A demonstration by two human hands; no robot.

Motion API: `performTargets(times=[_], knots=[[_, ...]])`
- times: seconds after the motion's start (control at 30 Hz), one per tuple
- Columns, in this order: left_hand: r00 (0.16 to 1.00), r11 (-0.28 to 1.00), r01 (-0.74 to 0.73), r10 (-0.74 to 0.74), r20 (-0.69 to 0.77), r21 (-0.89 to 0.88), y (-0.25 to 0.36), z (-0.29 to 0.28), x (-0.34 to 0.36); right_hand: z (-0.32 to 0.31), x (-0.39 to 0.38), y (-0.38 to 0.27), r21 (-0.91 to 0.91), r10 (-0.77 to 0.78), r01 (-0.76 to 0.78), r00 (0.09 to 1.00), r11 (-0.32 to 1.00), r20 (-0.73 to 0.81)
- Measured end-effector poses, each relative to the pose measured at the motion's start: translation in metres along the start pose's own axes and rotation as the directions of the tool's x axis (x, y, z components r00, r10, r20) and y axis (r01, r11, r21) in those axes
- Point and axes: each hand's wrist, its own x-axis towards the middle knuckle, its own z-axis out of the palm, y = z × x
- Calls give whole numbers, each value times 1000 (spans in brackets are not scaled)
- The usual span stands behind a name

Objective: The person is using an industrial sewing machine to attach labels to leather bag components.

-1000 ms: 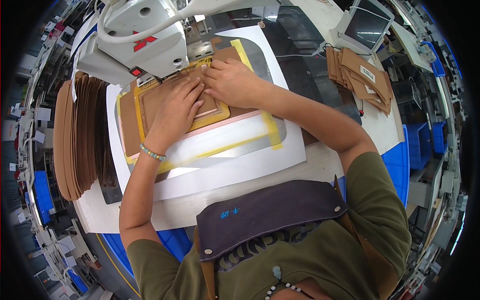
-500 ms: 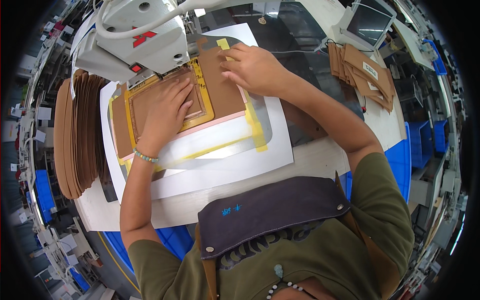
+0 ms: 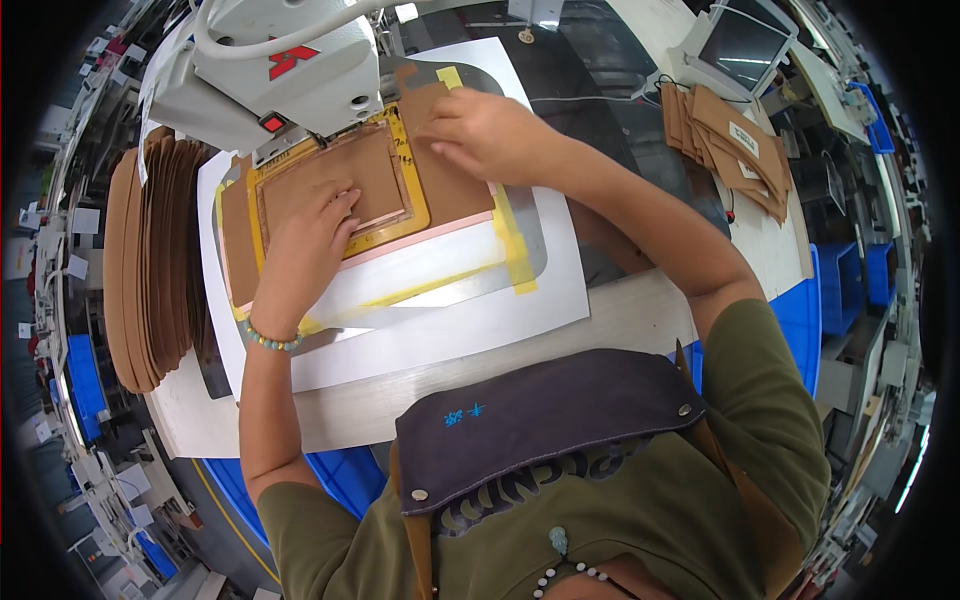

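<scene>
Cardboard-brown leather pieces (image 3: 150, 265) stand stacked on edge just left of the yellow-framed template (image 3: 345, 200), and a second, flatter pile of tan pieces (image 3: 735, 140) lies well to its right, near a small screen (image 3: 745, 45). Behind the template, a white sewing machine head (image 3: 275, 75) overhangs its far edge and hides that part of it. The template lies on a white sheet (image 3: 480, 320), with a clear plastic plate taped in yellow (image 3: 515, 250) beneath it. Inside the frame lies a brown leather panel (image 3: 330, 180). The left hand (image 3: 305, 250) lies flat and open on the template's near edge, its fingertips (image 3: 345, 200) pressing on the panel. The right hand (image 3: 485, 130) rests at the template's right far corner, fingers loosely curled and pressing down on the brown piece there, gripping nothing that shows.
</scene>
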Motion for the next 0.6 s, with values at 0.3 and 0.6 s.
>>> performTargets(times=[0.3, 0.6], knots=[[939, 941, -333, 325, -113, -60, -36, 24, 9, 34, -24, -73, -55, -313, 309, 943, 950, -114], [924, 923, -381, 379, -54, -51, -34, 22, 10, 34, -23, -79, 2, -253, 256, 958, 967, -136]])
